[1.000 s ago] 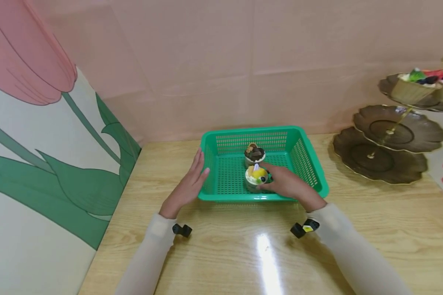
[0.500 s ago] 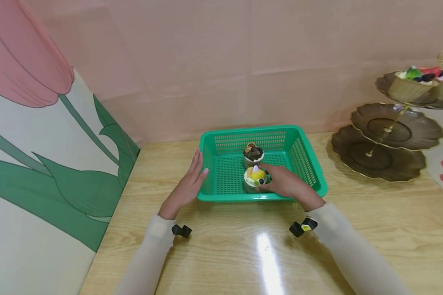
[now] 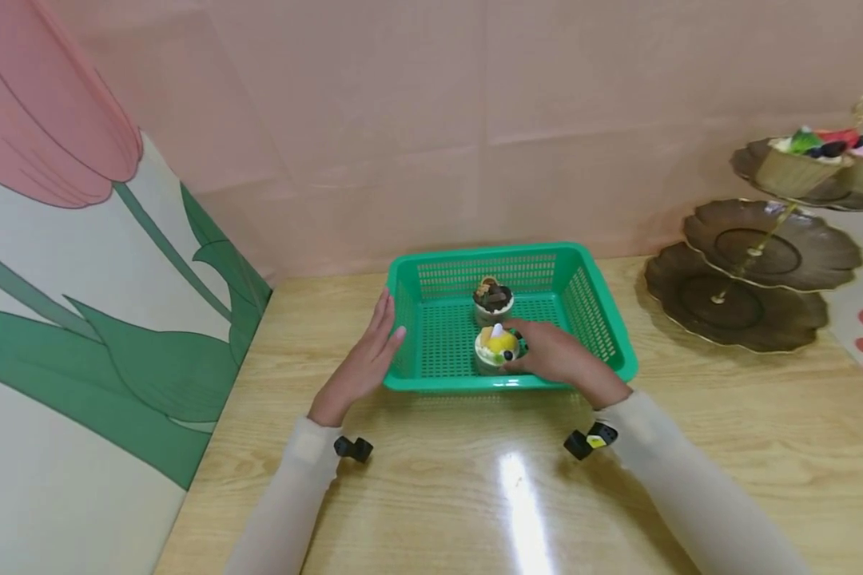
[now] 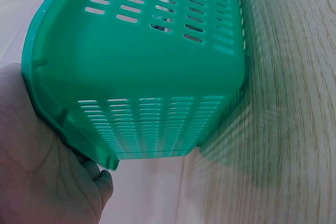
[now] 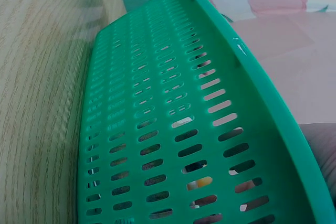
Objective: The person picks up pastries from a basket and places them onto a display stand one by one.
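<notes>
A green slotted plastic basket (image 3: 439,384) stands on the table with two cupcakes in it. The nearer cupcake (image 3: 495,346) has white cream, yellow fruit and a dark berry on top. My right hand (image 3: 550,351) reaches over the front rim and grips its right side between thumb and fingers. Just behind it sits a chocolate-topped cupcake (image 3: 493,299). My left hand (image 3: 363,359) rests against the basket's left rim, fingers straight; the palm (image 4: 42,166) lies along that rim in the left wrist view. Basket slots mostly hide the right hand's grip in the right wrist view.
At the right stands a tiered stand with brown scalloped plates (image 3: 769,243). Its top plate bears fruit-topped cupcakes (image 3: 801,166). A pinkish cloth wall (image 3: 331,144) rises behind the basket, and a tulip-printed panel (image 3: 79,351) borders the wooden table (image 3: 431,495) at left.
The head view has shifted very slightly. Both hands, the basket and the cupcakes keep their places, the right hand staying on the yellow-fruit cupcake.
</notes>
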A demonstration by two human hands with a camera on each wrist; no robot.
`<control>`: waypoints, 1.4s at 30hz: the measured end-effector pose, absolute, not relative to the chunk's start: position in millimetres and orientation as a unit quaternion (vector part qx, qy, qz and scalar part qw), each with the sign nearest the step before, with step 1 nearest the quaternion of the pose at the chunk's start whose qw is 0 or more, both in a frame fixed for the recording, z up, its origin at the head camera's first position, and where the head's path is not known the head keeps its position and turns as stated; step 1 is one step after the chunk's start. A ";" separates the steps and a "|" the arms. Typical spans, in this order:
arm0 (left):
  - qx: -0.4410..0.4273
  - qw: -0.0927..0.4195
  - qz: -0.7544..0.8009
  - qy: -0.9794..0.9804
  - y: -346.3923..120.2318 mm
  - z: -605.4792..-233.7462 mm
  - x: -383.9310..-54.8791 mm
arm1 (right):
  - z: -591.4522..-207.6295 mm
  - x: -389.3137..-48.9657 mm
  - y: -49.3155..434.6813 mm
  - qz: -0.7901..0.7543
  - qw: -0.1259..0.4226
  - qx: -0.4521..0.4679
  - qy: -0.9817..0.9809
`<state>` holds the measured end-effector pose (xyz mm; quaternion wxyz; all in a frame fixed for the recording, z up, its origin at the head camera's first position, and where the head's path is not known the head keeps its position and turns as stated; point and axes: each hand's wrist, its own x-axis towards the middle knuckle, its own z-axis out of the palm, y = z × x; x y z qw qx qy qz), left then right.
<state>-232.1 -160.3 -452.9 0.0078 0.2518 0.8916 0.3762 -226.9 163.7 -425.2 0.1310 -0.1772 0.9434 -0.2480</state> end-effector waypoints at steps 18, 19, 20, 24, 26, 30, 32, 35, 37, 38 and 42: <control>0.254 0.003 0.382 0.889 -160.7 -455.8 -233.0 | -424.1 -226.2 164.6 -0.231 0.099 -0.186 0.950; 0.254 0.004 0.381 0.889 -160.7 -456.1 -233.3 | -424.2 -226.4 164.3 -0.232 0.103 -0.186 0.949; 0.254 0.004 0.380 0.889 -160.8 -456.3 -233.6 | -424.5 -226.8 164.1 -0.234 0.107 -0.186 0.948; 0.256 0.004 0.377 0.890 -160.9 -457.0 -234.6 | -424.7 -226.7 163.5 -0.238 0.116 -0.191 0.945; 0.257 0.003 0.376 0.890 -161.0 -456.8 -234.7 | -424.8 -226.8 163.6 -0.237 0.115 -0.189 0.946; 0.256 0.004 0.377 0.890 -160.8 -455.0 -234.2 | -423.4 -226.1 163.6 -0.217 0.093 -0.173 0.956; 0.254 0.007 0.378 0.890 -160.6 -453.7 -233.6 | -422.8 -225.5 163.5 -0.209 0.080 -0.165 0.961; 0.252 0.009 0.382 0.889 -160.6 -453.0 -232.9 | -423.3 -224.8 163.5 -0.202 0.062 -0.157 0.965; 0.253 0.008 0.382 0.889 -160.6 -453.4 -232.9 | -423.4 -223.6 163.6 -0.203 0.054 -0.153 0.966; 0.253 0.008 0.382 0.889 -160.6 -453.7 -233.0 | -423.4 -222.7 163.7 -0.203 0.048 -0.150 0.967; 0.253 0.009 0.382 0.889 -160.6 -454.0 -233.1 | -422.4 -220.4 163.5 -0.209 0.016 -0.141 0.967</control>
